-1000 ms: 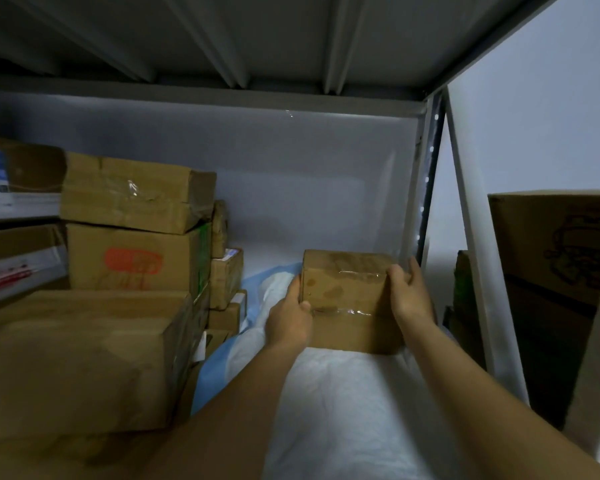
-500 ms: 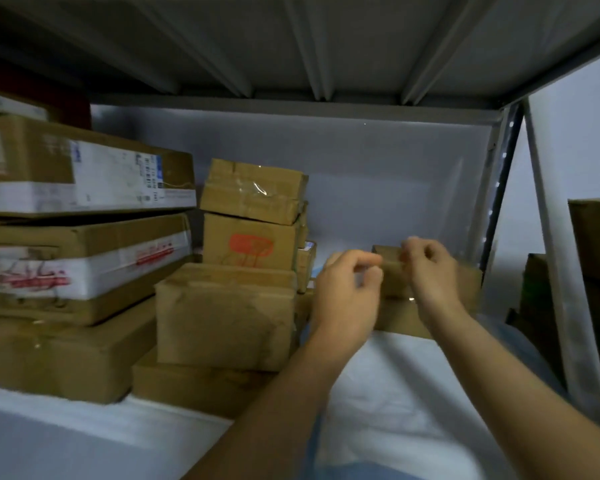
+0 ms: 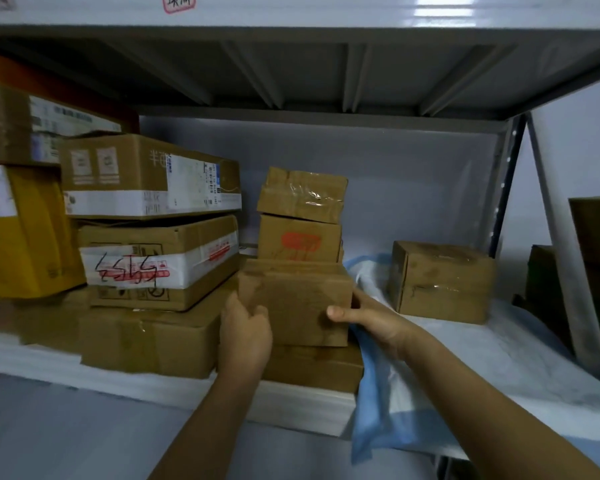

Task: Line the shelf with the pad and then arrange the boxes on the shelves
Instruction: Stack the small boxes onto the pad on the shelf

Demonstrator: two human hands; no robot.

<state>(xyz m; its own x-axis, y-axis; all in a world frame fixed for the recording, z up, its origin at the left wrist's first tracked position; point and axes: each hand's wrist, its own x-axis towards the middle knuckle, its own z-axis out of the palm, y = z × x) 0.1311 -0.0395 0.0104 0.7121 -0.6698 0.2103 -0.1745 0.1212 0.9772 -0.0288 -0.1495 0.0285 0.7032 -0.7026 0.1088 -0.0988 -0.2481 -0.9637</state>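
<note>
nearest the camera, the left hand point(image 3: 246, 332) and the right hand point(image 3: 368, 315) are set apart, clamped on the two short ends of a plain brown box point(image 3: 293, 301), left fingers wrapped over its near left corner, right thumb lying across its front face. this held box sits on top of a flatter carton point(image 3: 312, 370) at the front edge of the shelf point(image 3: 291, 407), its long axis running left to right along that edge and its broad face turned toward the camera. just right of the held box the pad point(image 3: 465, 368) lies white side up, its blue edge bunched against the box and drooping over the shelf front. the likely trouble: lifting or sliding the box rightward could drag that loose fold along and rumple the lining, and the two small cartons stacked right behind it, the one with a red mark point(image 3: 299, 239) and the taped one point(image 3: 302, 195) above, look ready to tip if knocked. further right of the held box, on the pad, a lone box point(image 3: 440, 282) stands near the back wall, well apart. left of the held box, larger cartons are piled up.
</note>
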